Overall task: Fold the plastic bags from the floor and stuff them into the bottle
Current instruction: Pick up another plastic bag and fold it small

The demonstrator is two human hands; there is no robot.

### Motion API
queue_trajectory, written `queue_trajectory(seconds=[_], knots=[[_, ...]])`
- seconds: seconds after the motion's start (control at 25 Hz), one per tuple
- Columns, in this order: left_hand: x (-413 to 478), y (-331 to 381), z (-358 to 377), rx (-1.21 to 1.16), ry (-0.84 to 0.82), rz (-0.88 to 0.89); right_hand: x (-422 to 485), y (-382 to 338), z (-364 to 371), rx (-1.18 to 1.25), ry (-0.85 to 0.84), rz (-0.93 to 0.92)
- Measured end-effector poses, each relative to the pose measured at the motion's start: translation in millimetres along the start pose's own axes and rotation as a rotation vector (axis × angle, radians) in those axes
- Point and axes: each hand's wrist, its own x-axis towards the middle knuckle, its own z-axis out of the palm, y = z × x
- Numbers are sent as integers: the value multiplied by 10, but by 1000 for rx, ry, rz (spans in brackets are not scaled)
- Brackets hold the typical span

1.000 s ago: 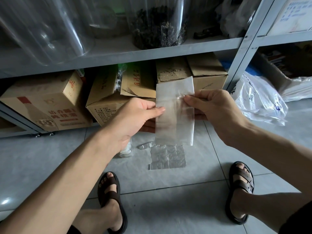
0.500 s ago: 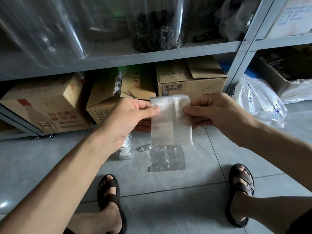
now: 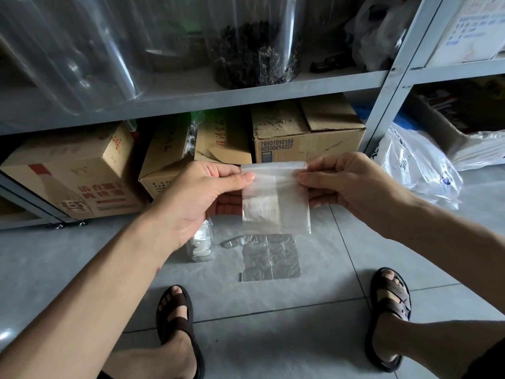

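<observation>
Your left hand (image 3: pixel 191 201) and right hand (image 3: pixel 352 187) pinch top corners of folded bag (image 3: pixel 276 198), centre frame. It hangs down, top edge horizontal. Locate bottle (image 3: pixel 200 246) just below left hand, the nearer one; mouth hidden. Unfolded second bag (image 3: pixel 270 257) lies flat, lower centre.

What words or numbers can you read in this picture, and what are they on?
"79101010189" on the taped cardboard box.
"80300614227" just below, on the same box.
Red characters on the left box: too blurred to read.
Blue print on the white carton and print on the white bag: too blurred.
</observation>
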Motion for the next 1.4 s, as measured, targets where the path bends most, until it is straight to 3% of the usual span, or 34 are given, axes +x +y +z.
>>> queue_trajectory(seconds=[0.88,1.4], knots=[[-34,39,4,-138,-38,-32,-23,-64,-1,144,-107,-16],[-52,53,7,1,-74,-63,-45,-33,-22,-45,-120,-157]])
